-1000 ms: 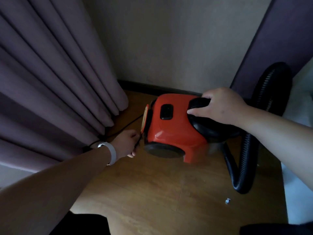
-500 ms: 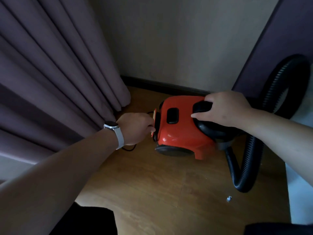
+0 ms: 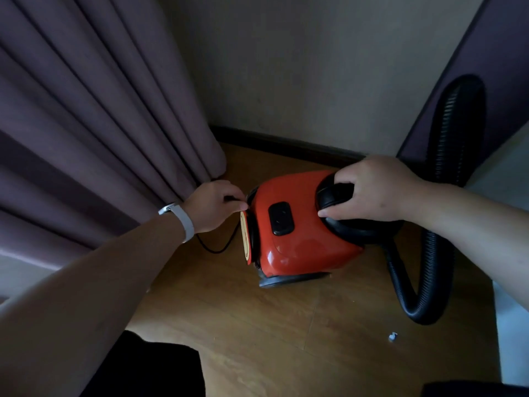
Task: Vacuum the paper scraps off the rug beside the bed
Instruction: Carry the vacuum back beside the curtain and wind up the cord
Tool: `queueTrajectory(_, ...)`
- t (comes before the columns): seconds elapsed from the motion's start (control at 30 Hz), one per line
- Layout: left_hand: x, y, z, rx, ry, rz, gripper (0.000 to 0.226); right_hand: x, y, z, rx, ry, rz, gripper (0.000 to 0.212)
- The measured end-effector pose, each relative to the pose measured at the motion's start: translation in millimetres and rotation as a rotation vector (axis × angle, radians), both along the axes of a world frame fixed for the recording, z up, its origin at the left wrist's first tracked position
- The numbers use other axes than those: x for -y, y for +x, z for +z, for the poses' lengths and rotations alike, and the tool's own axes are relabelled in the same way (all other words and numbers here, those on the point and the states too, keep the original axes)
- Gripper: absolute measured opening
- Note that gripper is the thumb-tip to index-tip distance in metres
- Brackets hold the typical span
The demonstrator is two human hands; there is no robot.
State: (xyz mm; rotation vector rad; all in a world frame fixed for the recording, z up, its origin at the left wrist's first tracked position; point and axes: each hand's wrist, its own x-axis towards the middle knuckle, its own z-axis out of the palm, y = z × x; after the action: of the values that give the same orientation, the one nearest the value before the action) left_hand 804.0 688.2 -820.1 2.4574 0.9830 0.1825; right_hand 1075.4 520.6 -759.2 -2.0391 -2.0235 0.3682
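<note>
— In the corner where the curtain point(image 3: 100, 124) meets the wall point(image 3: 315, 67), what is hard to make out?
— The hose point(image 3: 429, 253), for one. It leaves the front of the vacuum cleaner point(image 3: 303, 239), bends low over the floor point(image 3: 257, 325), climbs against a purple panel point(image 3: 503, 67) and arches over. Its far end is lost behind the right forearm. A pale surface point(image 3: 512, 179) at the right edge is cut off, and I cannot tell what it is.
— Any writing?
— A yellowish disc point(image 3: 245, 239) on the machine's rear may carry print, but it is nearly edge-on and too blurred to read. The black button point(image 3: 282, 219) on top shows no mark I can make out.
— And the hands?
— The right hand point(image 3: 372, 190) grips the black handle point(image 3: 357, 230), fingers curled over the top and thumb pressed along the near side. The left hand point(image 3: 213, 206), a white wristband point(image 3: 183, 222) on its wrist, is at the rear end. Its fingers are curled, and thumb and forefinger pinch the black cord point(image 3: 217, 249), which sags in a loop below the wrist. Where the cord enters the body is hidden.
— Where does the machine stand?
— On the wooden floor, between curtain and panel, near the dark skirting. One small white paper scrap point(image 3: 392, 336) lies on the boards near the hose's lowest bend, well apart from the red body
</note>
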Motion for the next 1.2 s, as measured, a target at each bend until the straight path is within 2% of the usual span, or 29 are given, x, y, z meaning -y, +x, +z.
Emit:
queueTrajectory(0.23, 4, -5, -15, -0.022, -0.224, 0.184, 0.012, 1, 0, 2, -0.025, 0.007, 0.03, 0.056)
queueTrajectory(0.33, 6, -5, -23, -0.004, -0.286, 0.267, 0.02, 1, 5, -3, -0.073, 0.02, -0.011, 0.059)
queueTrajectory(0.57, 13, -4, -39, 0.035, -0.513, 0.425, 0.019, 3, 9, -11, -0.135, 0.067, -0.103, 0.053)
queueTrajectory(0.67, 19, -4, -41, 0.033, -0.63, 0.435, 0.027, 1, 10, -10, -0.162, 0.095, -0.158, 0.057)
queueTrajectory(0.77, 25, -4, -38, 0.002, -0.614, 0.395, 0.029, 0, 12, -10, -0.164, 0.105, -0.217, 0.056)
queueTrajectory(0.93, 32, 5, -23, -0.171, -0.569, 0.34, 0.024, -1, 16, -13, -0.119, 0.1, -0.304, 0.057)
queueTrajectory(1.07, 25, 8, -6, -0.156, -0.812, 0.4, 0.01, 0, 19, -15, -0.103, 0.121, -0.363, 0.059)
queueTrajectory(1.2, 23, 2, 12, -0.173, -0.883, 0.355, 0.005, -2, 21, -16, -0.094, 0.132, -0.406, 0.057)
